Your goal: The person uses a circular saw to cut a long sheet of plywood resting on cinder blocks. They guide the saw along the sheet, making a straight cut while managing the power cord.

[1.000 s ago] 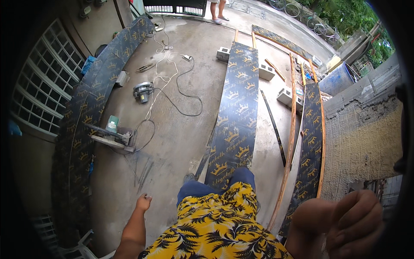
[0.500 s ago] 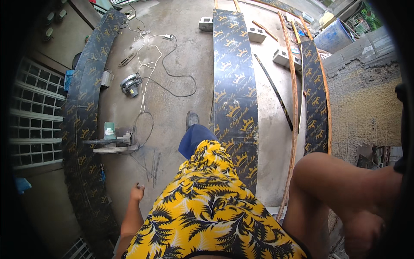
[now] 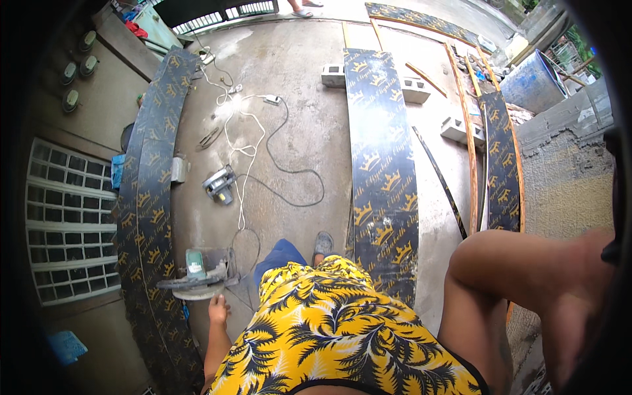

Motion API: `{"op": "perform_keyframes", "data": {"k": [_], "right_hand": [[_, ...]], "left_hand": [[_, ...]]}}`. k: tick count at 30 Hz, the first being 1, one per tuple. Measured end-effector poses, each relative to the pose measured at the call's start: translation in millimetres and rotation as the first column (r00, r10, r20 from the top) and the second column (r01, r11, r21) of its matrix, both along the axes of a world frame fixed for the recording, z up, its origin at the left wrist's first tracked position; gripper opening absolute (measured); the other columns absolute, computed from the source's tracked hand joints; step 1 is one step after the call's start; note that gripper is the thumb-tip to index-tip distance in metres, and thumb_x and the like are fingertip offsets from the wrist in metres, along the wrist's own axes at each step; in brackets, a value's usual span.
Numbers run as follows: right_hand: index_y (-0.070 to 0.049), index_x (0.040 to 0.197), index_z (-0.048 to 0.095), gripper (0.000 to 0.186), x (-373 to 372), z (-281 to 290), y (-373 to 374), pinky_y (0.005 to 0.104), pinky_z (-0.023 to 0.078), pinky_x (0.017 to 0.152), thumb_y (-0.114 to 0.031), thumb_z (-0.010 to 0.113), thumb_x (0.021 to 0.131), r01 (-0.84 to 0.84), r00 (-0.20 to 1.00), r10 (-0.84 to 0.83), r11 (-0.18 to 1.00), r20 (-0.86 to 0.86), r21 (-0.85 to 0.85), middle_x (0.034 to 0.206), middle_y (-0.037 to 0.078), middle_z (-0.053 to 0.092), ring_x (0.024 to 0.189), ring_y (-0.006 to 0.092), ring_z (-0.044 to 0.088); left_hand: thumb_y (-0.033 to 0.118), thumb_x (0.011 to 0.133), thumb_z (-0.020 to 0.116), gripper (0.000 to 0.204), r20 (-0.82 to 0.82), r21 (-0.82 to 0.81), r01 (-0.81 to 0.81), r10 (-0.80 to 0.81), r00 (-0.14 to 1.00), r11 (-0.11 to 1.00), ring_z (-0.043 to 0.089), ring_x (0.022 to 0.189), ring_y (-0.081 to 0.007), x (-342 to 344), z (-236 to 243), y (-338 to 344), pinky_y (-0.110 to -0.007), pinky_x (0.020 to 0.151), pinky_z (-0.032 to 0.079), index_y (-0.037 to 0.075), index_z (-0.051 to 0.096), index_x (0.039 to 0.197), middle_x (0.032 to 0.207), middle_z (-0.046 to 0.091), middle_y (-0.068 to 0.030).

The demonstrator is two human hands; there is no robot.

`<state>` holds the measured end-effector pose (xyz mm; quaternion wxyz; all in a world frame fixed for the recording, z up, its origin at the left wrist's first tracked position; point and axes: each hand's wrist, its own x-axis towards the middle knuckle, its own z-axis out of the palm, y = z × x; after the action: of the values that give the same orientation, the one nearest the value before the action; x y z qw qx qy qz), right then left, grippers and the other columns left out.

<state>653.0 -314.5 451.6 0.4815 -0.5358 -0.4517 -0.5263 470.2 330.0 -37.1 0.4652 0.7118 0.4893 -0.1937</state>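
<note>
My left hand (image 3: 218,309) hangs low with loosely parted fingers and nothing visible in them. Nearest to it is a bench saw with a green motor (image 3: 196,264), standing on the concrete floor just beyond the fingertips. A gap between hand and saw is hard to judge. My right arm is bent up at the right side, elbow outward; the right hand (image 3: 565,339) is a dark blur close by at the rim, its fingers not readable. Farther ahead lies a handheld circular saw (image 3: 222,185) beside a tangled white cord (image 3: 245,150).
A long black printed plywood strip (image 3: 382,178) runs ahead near concrete blocks (image 3: 333,75). Another printed panel (image 3: 150,164) lines the left wall by a grilled window (image 3: 69,224). Timber strips (image 3: 469,138) and a blue drum (image 3: 534,82) are at right. Another person's feet (image 3: 303,12) show far off.
The view has shifted, and floor things sit lower in the picture. My feet have moved in a step. My left hand is now closer to the bench saw; my right arm stays bent.
</note>
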Motion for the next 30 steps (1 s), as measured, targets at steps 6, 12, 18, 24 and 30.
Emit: {"op": "perform_keyframes", "data": {"k": [6, 12, 18, 24, 30], "right_hand": [[0.001, 0.139, 0.060, 0.038, 160.3, -130.4, -56.6, 0.0284, 0.053, 0.075, -0.022, 0.062, 0.110, 0.379, 0.822, -0.245, 0.909, -0.513, 0.175, 0.102, 0.010, 0.069, 0.082, 0.0151, 0.061], [-0.004, 0.123, 0.074, 0.030, 212.8, -375.8, -104.4, 0.0367, 0.058, 0.083, -0.023, 0.076, 0.100, 0.383, -0.319, -0.470, 0.731, -0.823, -0.565, 0.104, 0.014, 0.077, 0.092, 0.0251, 0.073], [-0.006, 0.122, 0.074, 0.039, 156.5, -536.1, -60.8, 0.0433, 0.058, 0.089, -0.032, 0.080, 0.094, 0.015, -0.791, -0.312, 0.850, -0.527, -0.527, 0.110, 0.020, 0.078, 0.101, 0.0348, 0.075], [-0.003, 0.122, 0.077, 0.047, 26.6, -630.0, -57.6, 0.0408, 0.057, 0.098, -0.032, 0.087, 0.086, 0.161, -0.987, 0.134, 0.878, -0.093, -0.451, 0.120, 0.021, 0.078, 0.115, 0.0333, 0.074], [0.002, 0.131, 0.069, 0.051, 235.0, -614.8, -102.2, 0.0368, 0.057, 0.082, -0.020, 0.085, 0.088, 0.320, -0.929, 0.210, 0.868, -0.303, -0.379, 0.104, 0.014, 0.080, 0.091, 0.0221, 0.075]], "left_hand": [[0.042, 0.105, 0.067, 0.059, -0.395, -0.066, 0.510, -0.492, 0.776, 0.858, 0.069, 0.074, -0.0234, 65.1, -18.8, 7.6, -0.040, 0.060, 0.055, 0.005, 0.056, 0.149, 0.102, 0.073, -0.0142], [0.047, 0.103, 0.067, 0.054, -0.439, -0.194, 0.725, -0.719, 0.539, 0.661, 0.069, 0.073, -0.0242, 300.7, -102.5, 2.1, -0.042, 0.062, 0.055, 0.007, 0.064, 0.141, 0.096, 0.074, -0.0136], [0.037, 0.100, 0.073, 0.059, -0.159, 0.351, 0.778, -0.785, 0.599, 0.522, 0.060, 0.066, -0.0165, 727.9, -70.1, -4.1, -0.035, 0.051, 0.046, -0.003, 0.061, 0.143, 0.094, 0.071, -0.0102], [0.031, 0.102, 0.071, 0.059, 0.291, 0.077, 0.777, -0.759, 0.582, 0.625, 0.068, 0.095, -0.0165, 988.3, 13.3, -318.4, -0.033, 0.079, 0.055, 0.000, 0.056, 0.150, 0.123, 0.072, -0.0127], [0.031, 0.102, 0.072, 0.059, 0.207, 0.037, 0.888, -0.873, 0.441, 0.457, 0.068, 0.093, -0.0163, 1084.8, 1.7, -454.7, -0.033, 0.078, 0.054, -0.001, 0.056, 0.150, 0.109, 0.072, -0.0100]]}}
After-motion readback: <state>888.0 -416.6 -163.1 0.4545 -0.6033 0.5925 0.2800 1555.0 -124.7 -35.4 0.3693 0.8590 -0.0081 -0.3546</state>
